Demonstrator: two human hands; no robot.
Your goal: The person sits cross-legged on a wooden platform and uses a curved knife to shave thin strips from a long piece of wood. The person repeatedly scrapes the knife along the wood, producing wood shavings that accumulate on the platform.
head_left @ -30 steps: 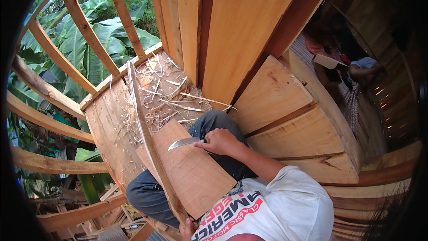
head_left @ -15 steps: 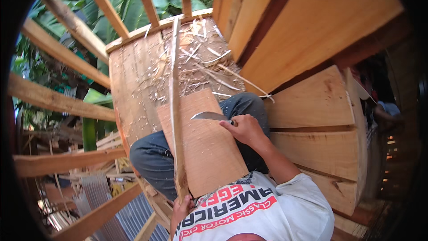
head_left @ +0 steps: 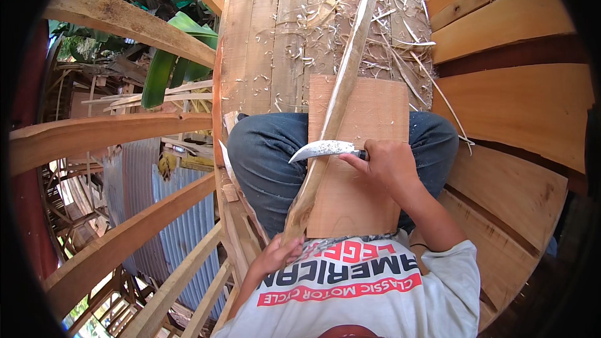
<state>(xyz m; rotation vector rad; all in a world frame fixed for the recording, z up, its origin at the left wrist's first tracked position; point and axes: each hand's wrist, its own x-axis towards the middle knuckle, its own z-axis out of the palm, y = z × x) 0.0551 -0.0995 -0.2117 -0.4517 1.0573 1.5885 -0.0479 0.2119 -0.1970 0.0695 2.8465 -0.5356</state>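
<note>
One curved knife (head_left: 322,149) gripped in right hand (head_left: 387,163) — blade on one long stick (head_left: 338,103); left hand (head_left: 278,254) clasps stick's near end (one board (head_left: 369,119) across lap).

Bright, soft daylight; sharp centre, edges bent and perhaps slightly blurred.

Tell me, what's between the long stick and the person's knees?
A flat wooden board lies across the jeans-clad knees, under the long wooden stick and the curved knife. The head view shows it.
</note>
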